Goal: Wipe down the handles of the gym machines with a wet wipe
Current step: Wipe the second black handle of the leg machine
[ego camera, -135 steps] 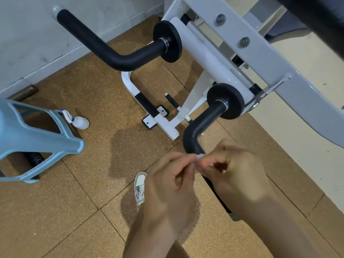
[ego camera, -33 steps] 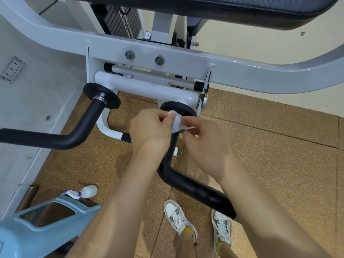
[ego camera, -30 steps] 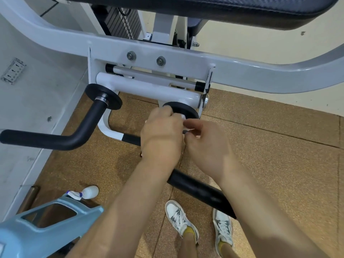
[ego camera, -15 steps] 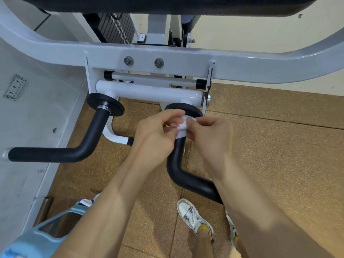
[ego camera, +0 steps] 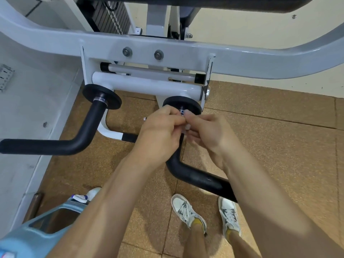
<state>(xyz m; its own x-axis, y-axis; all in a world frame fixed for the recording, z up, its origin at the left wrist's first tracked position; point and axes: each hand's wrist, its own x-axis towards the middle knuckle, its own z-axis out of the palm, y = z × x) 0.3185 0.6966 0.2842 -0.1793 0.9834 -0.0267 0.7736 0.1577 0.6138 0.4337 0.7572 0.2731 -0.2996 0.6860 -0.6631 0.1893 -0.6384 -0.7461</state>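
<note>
Both hands meet at the top of the right-hand handle (ego camera: 195,175), just below its black collar disc (ego camera: 191,106). The left hand (ego camera: 162,127) and right hand (ego camera: 208,131) have their fingers curled in, pinching a small wet wipe (ego camera: 187,127) between them. Only a sliver of white shows, so I cannot tell whether it is wrapped round the bar or merely bunched against it. The other handle (ego camera: 55,146) sticks out to the left, with neither hand on it.

The risks, as I judge them: a wipe this crumpled may touch only a narrow strip of the grip, leaving the underside and the long run past the bend unwiped. Pinched by fingertips alone, it could tear, or slip and drop to the brown floor (ego camera: 270,155) near the shoes (ego camera: 186,211) — too dirty to use after that. The far handle is also easy to forget.
</note>
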